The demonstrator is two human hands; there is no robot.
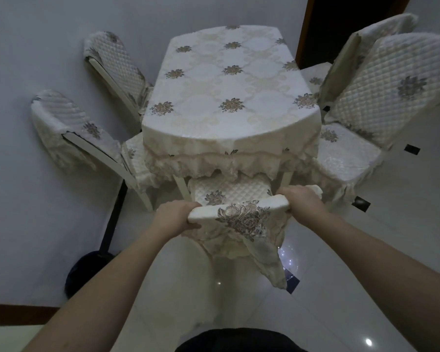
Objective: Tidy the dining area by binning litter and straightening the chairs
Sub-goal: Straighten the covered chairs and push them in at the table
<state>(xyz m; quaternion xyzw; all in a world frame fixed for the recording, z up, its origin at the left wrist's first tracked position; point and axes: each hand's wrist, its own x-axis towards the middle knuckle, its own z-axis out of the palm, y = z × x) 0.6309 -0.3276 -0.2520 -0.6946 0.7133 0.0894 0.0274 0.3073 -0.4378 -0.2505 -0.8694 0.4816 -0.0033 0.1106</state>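
Observation:
A chair with a cream quilted cover point(236, 212) stands at the near end of the dining table point(226, 97), its seat partly under the tablecloth's frill. My left hand point(175, 217) grips the left end of its top rail. My right hand point(302, 199) grips the right end. A floral embroidered flap hangs over the rail between my hands. No litter is visible on the table.
Two covered chairs point(87, 133) stand on the left by the wall, and two more point(366, 102) on the right. A dark round object point(87, 270) sits on the floor at the lower left. The glossy tiled floor point(391, 224) lies open on the right.

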